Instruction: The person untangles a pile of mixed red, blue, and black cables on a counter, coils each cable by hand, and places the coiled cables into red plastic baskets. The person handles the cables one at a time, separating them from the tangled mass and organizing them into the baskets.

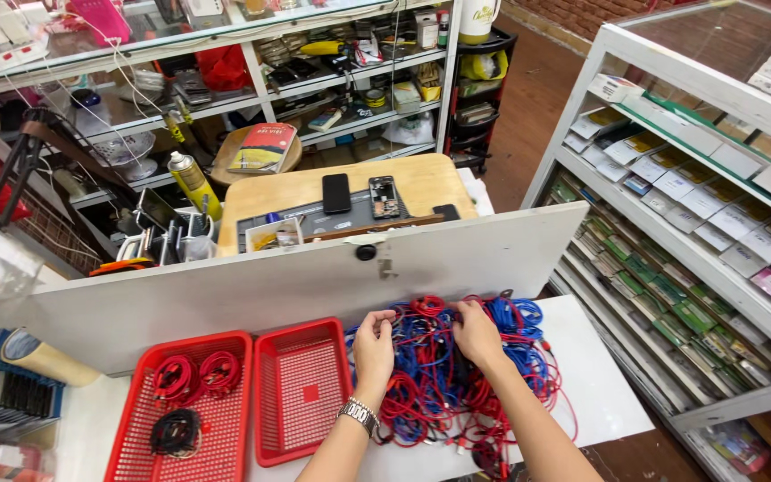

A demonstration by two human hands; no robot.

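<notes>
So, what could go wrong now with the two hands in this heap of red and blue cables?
1. The tangled heap of red and blue cables may knot tighter if the left hand or right hand pulls.
2. Strands hang near the white table edge and could slide off.
3. A tug might drag neighbouring cables into the empty red plastic basket.

Two bare forearms without sleeves, silver metal-link wristwatch (360,414) on the left wrist, right wrist unadorned

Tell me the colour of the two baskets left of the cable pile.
Both baskets are red, seen in the head view.
</notes>
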